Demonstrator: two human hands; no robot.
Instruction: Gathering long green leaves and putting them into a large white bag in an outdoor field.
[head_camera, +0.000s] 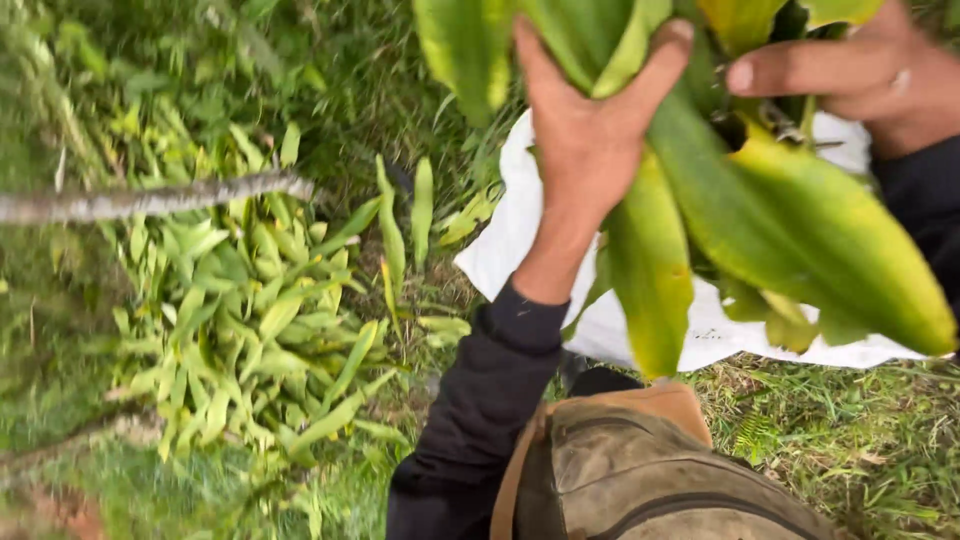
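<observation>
My left hand (585, 120) grips a bunch of long green and yellow-green leaves (790, 220) from below, thumb and fingers wrapped around the stems near the top of the view. My right hand (870, 75) holds the same bunch at the upper right, index finger stretched across the leaves. Both arms wear dark sleeves. The leaves hang down over a white sack (520, 240) that lies on the grass beneath them.
A pile of cut green leaves (260, 320) lies on the grass at the left. A thin grey branch (150, 200) crosses above it. An olive and tan bag (640, 470) hangs at my front, low in the view. Grass (860, 440) covers the ground.
</observation>
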